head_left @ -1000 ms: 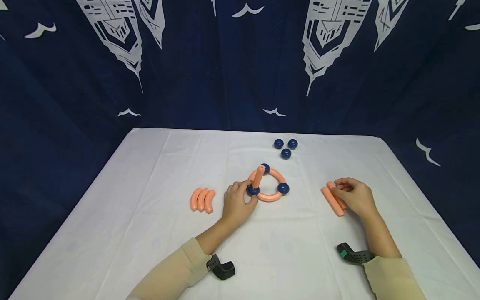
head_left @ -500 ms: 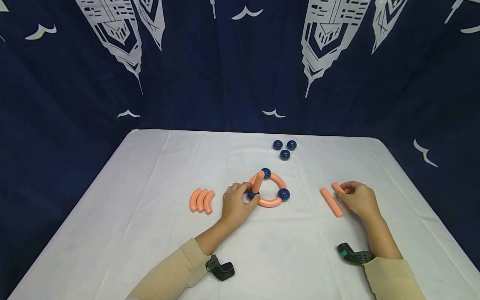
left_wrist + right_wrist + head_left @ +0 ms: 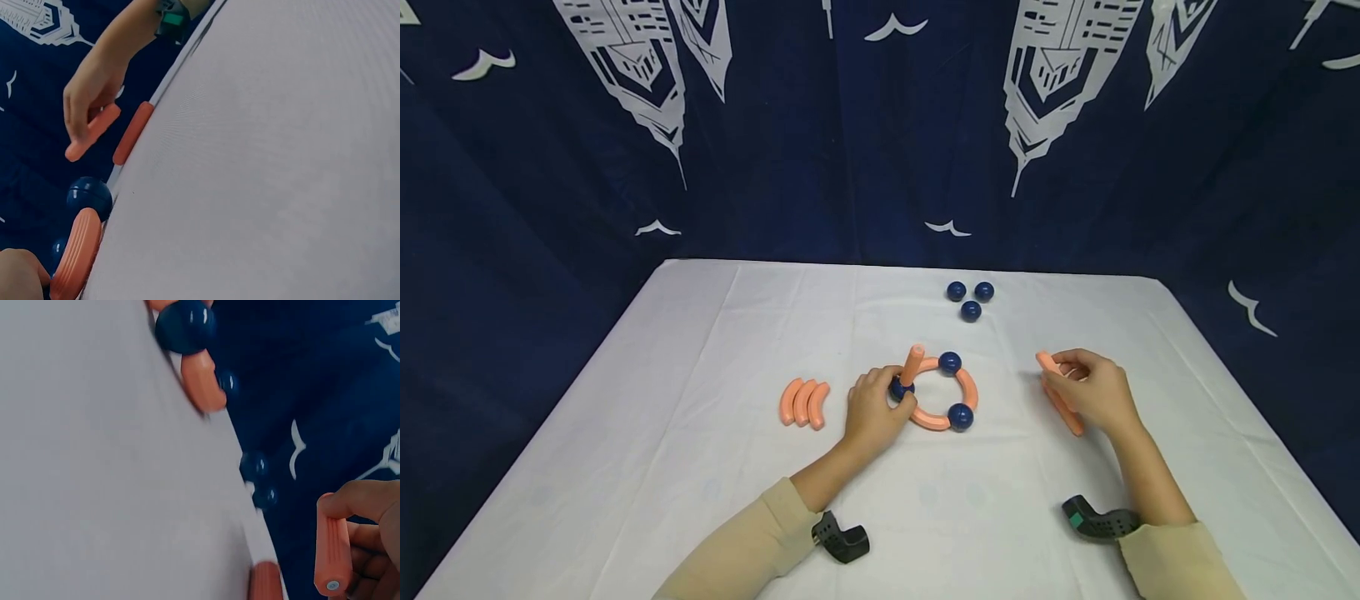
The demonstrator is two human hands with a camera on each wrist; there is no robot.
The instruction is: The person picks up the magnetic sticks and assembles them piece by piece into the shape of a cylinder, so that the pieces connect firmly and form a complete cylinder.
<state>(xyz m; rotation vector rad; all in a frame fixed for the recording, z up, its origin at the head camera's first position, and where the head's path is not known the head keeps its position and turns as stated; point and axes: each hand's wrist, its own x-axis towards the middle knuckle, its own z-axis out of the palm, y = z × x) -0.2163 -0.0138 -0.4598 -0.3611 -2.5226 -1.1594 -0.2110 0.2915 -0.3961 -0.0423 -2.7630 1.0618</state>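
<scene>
Near the table's middle, curved orange sticks (image 3: 931, 421) and blue balls (image 3: 960, 417) form a ring. My left hand (image 3: 874, 408) pinches the ring's left ball (image 3: 901, 388) between thumb and fingers. From that ball a straight orange stick (image 3: 913, 365) stands up, slightly tilted. On the right, my right hand (image 3: 1097, 392) grips another straight orange stick (image 3: 1047, 362), lifted off the cloth. The right wrist view shows a small round metal disc in the end of this held stick (image 3: 332, 550). Below it, one more straight stick (image 3: 1063, 412) lies on the table, partly covered by the hand.
Three loose blue balls (image 3: 971, 312) sit at the back of the white-covered table (image 3: 737, 500). Three curved orange sticks (image 3: 803, 402) lie side by side left of my left hand. A dark blue patterned curtain (image 3: 850, 167) hangs behind the table.
My right hand has picked up one straight stick and moved slightly left with it. The ring has turned clockwise about the ball that my left hand pinches.
</scene>
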